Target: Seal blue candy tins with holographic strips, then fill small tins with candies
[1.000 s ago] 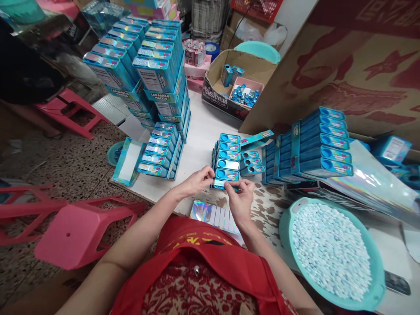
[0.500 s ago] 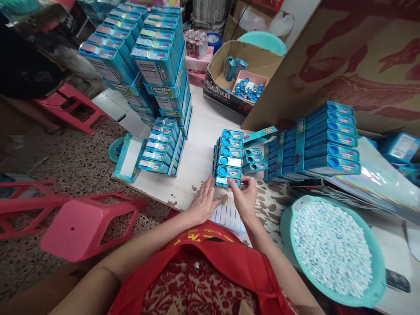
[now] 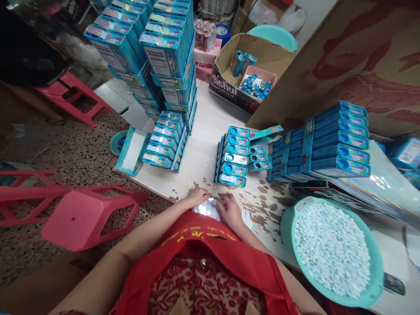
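A shiny silvery sticker sheet (image 3: 208,210) lies at the table's front edge, just above my red apron. My left hand (image 3: 197,197) pinches its upper left edge, fingers curled. My right hand (image 3: 229,211) is bent over its right side, fingers closed on the upper edge. Just beyond my hands stands a row of blue candy tins (image 3: 236,149) in a tray. The nearest tin (image 3: 231,180) has a shiny strip across its top; most of the others show round blue caps. Smaller open-holed tins (image 3: 258,157) stand beside the row.
Tall stacks of tins (image 3: 166,52) rise at the back left, with a shorter tray of tins (image 3: 164,140) before them. Banded tins (image 3: 328,140) lean at the right, near a turquoise basin (image 3: 290,232) of pale candies. Behind is a cardboard box (image 3: 226,87); a pink stool (image 3: 70,218) stands left.
Both hands have left the nearest tin and drawn back to the sticker sheet at the table edge. The sheet is now gripped and tilted, and the view has shifted slightly.
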`<state>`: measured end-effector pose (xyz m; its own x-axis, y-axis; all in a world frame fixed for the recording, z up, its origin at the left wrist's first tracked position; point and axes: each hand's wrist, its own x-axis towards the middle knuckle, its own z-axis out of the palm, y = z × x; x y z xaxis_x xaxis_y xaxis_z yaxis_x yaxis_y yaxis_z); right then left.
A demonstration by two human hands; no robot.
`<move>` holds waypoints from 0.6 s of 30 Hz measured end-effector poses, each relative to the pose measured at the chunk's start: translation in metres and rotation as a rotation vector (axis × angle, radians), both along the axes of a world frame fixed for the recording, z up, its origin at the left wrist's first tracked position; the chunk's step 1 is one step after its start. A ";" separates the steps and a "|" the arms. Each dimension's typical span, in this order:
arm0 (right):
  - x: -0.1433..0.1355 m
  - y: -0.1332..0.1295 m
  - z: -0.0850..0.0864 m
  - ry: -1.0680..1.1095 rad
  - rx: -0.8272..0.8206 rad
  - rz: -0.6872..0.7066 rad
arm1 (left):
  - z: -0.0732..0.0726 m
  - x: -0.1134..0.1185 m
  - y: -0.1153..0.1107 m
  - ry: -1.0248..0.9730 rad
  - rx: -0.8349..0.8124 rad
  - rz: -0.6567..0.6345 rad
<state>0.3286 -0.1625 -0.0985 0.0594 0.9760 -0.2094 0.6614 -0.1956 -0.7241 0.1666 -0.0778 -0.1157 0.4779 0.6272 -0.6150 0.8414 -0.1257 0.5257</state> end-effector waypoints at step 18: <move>-0.006 0.017 0.069 -0.117 0.040 0.172 | 0.009 0.000 -0.011 -0.050 0.045 0.216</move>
